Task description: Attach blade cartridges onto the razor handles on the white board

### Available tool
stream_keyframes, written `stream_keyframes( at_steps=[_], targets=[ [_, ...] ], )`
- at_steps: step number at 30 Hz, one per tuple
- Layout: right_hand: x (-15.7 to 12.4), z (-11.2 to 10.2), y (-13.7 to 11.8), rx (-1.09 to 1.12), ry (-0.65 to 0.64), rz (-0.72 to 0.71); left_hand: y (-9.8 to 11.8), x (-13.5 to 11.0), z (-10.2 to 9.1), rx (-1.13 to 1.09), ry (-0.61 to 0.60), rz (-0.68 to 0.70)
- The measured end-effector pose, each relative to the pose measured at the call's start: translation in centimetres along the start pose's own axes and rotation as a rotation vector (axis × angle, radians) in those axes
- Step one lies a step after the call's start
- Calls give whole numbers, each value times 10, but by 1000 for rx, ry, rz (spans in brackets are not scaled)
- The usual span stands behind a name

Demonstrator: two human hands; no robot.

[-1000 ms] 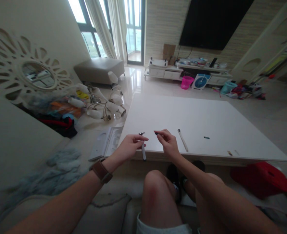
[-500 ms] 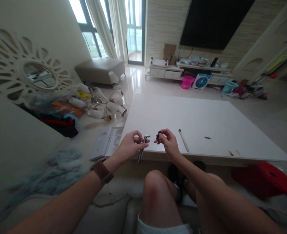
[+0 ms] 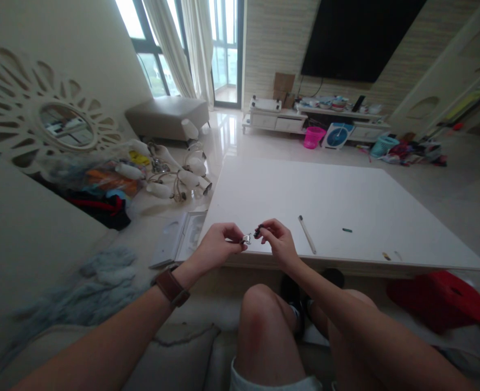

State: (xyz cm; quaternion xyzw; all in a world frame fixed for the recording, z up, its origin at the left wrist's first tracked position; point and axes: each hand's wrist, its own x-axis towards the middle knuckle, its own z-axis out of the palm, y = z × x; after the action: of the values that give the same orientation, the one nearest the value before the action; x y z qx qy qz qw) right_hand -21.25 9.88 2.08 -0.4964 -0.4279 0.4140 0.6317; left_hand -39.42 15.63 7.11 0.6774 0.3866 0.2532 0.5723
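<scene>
White table (image 3: pixel 305 190) up front. Left hand (image 3: pixel 220 241) pinches silver-headed tool (image 3: pixel 247 239) over its near edge; right hand (image 3: pixel 279 241) pinches small dark piece (image 3: pixel 258 232) just beside the tool's head, gap between. Pale stick (image 3: pixel 307 235) lies on table to the right, dark strip (image 3: pixel 347 230) farther right.

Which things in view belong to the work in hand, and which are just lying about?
In the work:
- silver-ended piece, in the left hand
- small dark piece, in the right hand
- possibly the white stick and dark strip on the table

Seemingly just lying about:
- pink bin
- chandelier on the floor
</scene>
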Motion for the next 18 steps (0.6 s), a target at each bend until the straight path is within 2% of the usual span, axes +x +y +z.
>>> stream_keyframes(
  at_steps=[9,18],
  targets=[
    [-3,4,-5,88,12,12,-3,0,0,51,26,7],
    [-8,7,0,146,-1,32,2,0,2,-2,-17,-47]
  ],
)
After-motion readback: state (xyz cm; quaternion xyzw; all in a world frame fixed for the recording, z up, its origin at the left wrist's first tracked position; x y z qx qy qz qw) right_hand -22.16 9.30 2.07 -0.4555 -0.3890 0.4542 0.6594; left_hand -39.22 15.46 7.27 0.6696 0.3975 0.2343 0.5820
